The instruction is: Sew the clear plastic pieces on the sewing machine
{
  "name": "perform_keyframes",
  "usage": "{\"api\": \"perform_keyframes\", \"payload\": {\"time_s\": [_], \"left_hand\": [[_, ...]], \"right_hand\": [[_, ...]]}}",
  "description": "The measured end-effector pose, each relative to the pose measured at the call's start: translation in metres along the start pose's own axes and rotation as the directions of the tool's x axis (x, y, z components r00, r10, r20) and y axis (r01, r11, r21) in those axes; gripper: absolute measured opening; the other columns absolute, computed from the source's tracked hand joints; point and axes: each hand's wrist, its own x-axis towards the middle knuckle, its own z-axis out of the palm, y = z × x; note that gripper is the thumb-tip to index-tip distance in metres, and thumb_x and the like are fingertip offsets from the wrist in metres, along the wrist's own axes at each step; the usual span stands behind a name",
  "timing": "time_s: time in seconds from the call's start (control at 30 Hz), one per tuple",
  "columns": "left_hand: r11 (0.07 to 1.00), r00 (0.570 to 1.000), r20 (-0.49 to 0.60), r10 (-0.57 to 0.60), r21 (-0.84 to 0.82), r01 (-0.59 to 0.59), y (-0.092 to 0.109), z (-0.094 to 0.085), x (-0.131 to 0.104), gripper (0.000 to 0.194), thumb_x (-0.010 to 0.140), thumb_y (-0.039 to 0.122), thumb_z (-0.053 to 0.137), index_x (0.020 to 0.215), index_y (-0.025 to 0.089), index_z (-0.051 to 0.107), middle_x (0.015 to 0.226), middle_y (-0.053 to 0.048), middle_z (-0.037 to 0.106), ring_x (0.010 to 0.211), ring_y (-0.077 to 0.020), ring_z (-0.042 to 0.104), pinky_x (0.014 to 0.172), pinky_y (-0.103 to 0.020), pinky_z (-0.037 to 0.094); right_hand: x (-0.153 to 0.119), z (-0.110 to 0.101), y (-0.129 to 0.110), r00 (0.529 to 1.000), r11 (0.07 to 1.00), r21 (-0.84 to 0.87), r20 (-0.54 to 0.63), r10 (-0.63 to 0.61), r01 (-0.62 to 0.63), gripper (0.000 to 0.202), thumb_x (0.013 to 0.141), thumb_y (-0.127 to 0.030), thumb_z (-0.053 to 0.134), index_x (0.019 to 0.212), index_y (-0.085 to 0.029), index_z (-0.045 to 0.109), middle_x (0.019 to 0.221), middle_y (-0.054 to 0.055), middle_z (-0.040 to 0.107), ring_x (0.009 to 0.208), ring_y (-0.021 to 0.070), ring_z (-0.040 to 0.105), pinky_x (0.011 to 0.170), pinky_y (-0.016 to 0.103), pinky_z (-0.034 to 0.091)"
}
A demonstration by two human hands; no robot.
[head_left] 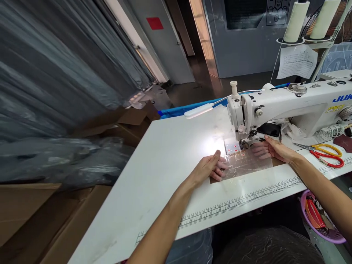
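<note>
A clear plastic sheet (pixel 247 165) lies on the white table under the needle area of a white sewing machine (pixel 258 106). A brown strip (pixel 222 179) shows along its lower edge. My left hand (pixel 210 167) is closed on the sheet's left edge, thumb on top, fingers curled and partly seen through the plastic. At the sheet's right side, my right hand (pixel 273 149) lies with fingers stretched out flat and partly covered by the plastic, its thumb raised apart from them. Small red marks show on the metal plate (pixel 232 147) by the presser foot (pixel 243 144).
Scissors with yellow and red handles (pixel 327 153) lie to the right, near a dark phone (pixel 268 129). A printed ruler (pixel 239 201) runs along the front edge. A purple basket (pixel 320 220) hangs below; cardboard boxes (pixel 79 223) stand left. Thread cones (pixel 295 22) stand behind.
</note>
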Motion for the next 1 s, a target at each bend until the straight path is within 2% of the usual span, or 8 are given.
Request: {"api": "perform_keyframes", "payload": {"time_s": [0.13,0.23,0.4,0.53,0.7,0.8,0.9,1.0], "left_hand": [[0.999,0.998,-0.047,0.036,0.029,-0.035,-0.001,0.003,-0.002,0.063,0.072,0.074,0.065,0.086,0.013,0.069,0.081,-0.015,0.075,0.053,-0.0165,0.065,0.046,-0.026,0.054],[0.996,0.993,-0.103,0.052,0.075,-0.044,0.000,0.011,-0.004,0.059,0.071,0.070,0.069,0.086,0.013,0.068,0.078,-0.012,0.074,0.051,-0.0151,0.063,0.043,-0.025,0.051],[0.963,0.963,-0.240,0.123,0.262,-0.058,0.000,0.026,-0.007,0.043,0.066,0.055,0.080,0.080,0.016,0.067,0.065,-0.004,0.069,0.046,-0.0135,0.059,0.040,-0.023,0.046],[0.936,0.942,-0.246,0.229,0.320,-0.144,-0.002,0.029,-0.009,0.026,0.073,0.044,0.075,0.074,0.019,0.069,0.059,0.000,0.063,0.043,-0.0126,0.056,0.037,-0.022,0.041],[0.856,0.828,-0.305,0.471,0.385,-0.346,-0.002,0.027,-0.010,0.022,0.075,0.043,0.072,0.073,0.021,0.075,0.066,-0.001,0.066,0.055,-0.0129,0.054,0.049,-0.024,0.044],[0.885,0.795,-0.389,0.465,0.241,-0.399,-0.001,0.028,-0.009,0.027,0.070,0.048,0.076,0.075,0.021,0.076,0.086,-0.004,0.070,0.073,-0.0170,0.061,0.063,-0.028,0.052],[0.929,0.843,-0.435,0.316,-0.041,-0.369,0.000,0.028,-0.009,0.038,0.063,0.051,0.082,0.080,0.018,0.075,0.083,-0.004,0.070,0.079,-0.0187,0.063,0.078,-0.034,0.055],[0.910,0.894,-0.418,0.161,-0.288,-0.299,0.001,0.025,-0.009,0.048,0.054,0.052,0.088,0.083,0.017,0.071,0.076,-0.001,0.068,0.077,-0.0184,0.065,0.084,-0.037,0.055]], "right_hand": [[0.000,0.001,0.008,0.994,0.986,-0.127,-0.018,-0.111,0.108,0.031,0.092,-0.043,0.062,0.099,-0.015,0.074,0.102,0.012,0.075,0.086,0.0191,0.071,0.078,0.032,0.062],[0.002,0.005,0.015,0.984,0.969,-0.188,-0.042,-0.171,0.160,0.032,0.079,-0.039,0.077,0.103,-0.019,0.073,0.095,0.007,0.075,0.084,0.0182,0.070,0.073,0.031,0.062],[0.008,0.016,0.026,0.950,0.916,-0.336,-0.139,-0.280,0.221,0.035,0.069,-0.047,0.081,0.091,-0.021,0.072,0.063,-0.002,0.066,0.058,0.0137,0.062,0.057,0.029,0.057],[0.007,0.019,0.025,0.946,0.910,-0.341,-0.134,-0.294,0.234,0.035,0.070,-0.052,0.078,0.077,-0.020,0.068,0.068,0.002,0.069,0.060,0.0152,0.064,0.058,0.029,0.056],[0.000,0.022,0.020,0.965,0.941,-0.267,-0.099,-0.241,0.208,0.034,0.072,-0.048,0.078,0.086,-0.020,0.065,0.073,0.002,0.070,0.058,0.0163,0.066,0.057,0.031,0.057],[-0.002,0.026,0.018,0.972,0.957,-0.208,-0.076,-0.221,0.201,0.034,0.072,-0.047,0.078,0.086,-0.020,0.062,0.071,0.001,0.069,0.056,0.0157,0.066,0.054,0.029,0.056],[-0.003,0.028,0.018,0.977,0.972,-0.151,-0.085,-0.193,0.179,0.036,0.070,-0.049,0.078,0.082,-0.020,0.060,0.072,0.001,0.070,0.061,0.0170,0.068,0.058,0.031,0.058],[-0.003,0.031,0.018,0.989,0.989,-0.090,-0.071,-0.127,0.121,0.041,0.069,-0.054,0.078,0.082,-0.020,0.060,0.075,0.002,0.071,0.063,0.0177,0.070,0.059,0.031,0.059]]}}
